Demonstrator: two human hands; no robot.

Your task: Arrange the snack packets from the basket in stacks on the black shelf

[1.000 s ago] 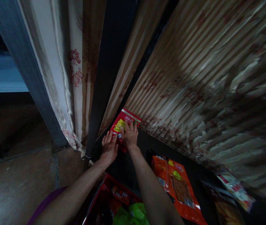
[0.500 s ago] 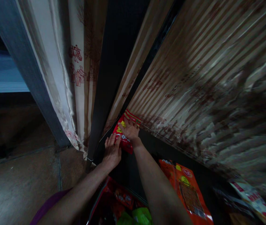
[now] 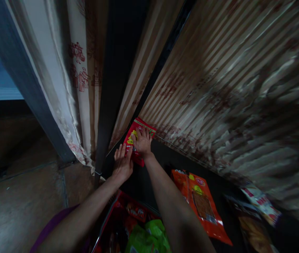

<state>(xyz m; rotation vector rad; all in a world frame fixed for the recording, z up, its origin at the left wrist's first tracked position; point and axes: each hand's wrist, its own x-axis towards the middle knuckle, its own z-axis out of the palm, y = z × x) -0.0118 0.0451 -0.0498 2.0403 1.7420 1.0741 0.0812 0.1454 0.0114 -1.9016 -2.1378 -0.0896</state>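
- We judge the main risk to be the brown-and-cream striped curtain (image 3: pixel 218 88), which hangs just behind the far edge of the dark counter (image 3: pixel 162 165). A packet pushed further could slide under its hem and out of sight.
- The red plastic snack packet with yellow print (image 3: pixel 138 160) lies at the counter's far left corner, beside the dark upright post (image 3: pixel 115 70). A sideways nudge could tip it onto the brown floor (image 3: pixel 20 203).
- Neither hand clasps it, so it may slip. The right hand (image 3: pixel 142 142) lies flat on it with fingers spread wide, and the left hand (image 3: pixel 123 165), fingers straight and narrow, touches its left edge.
- The room is dim. A pale satin curtain with red figures (image 3: pixel 78 73) hangs left of the post.
- A flat orange packet (image 3: pixel 199 203) lies mid-counter, with blurred packets (image 3: pixel 261 205) towards the right end.
- Red and green packets (image 3: pixel 138 225) are heaped below the near edge.
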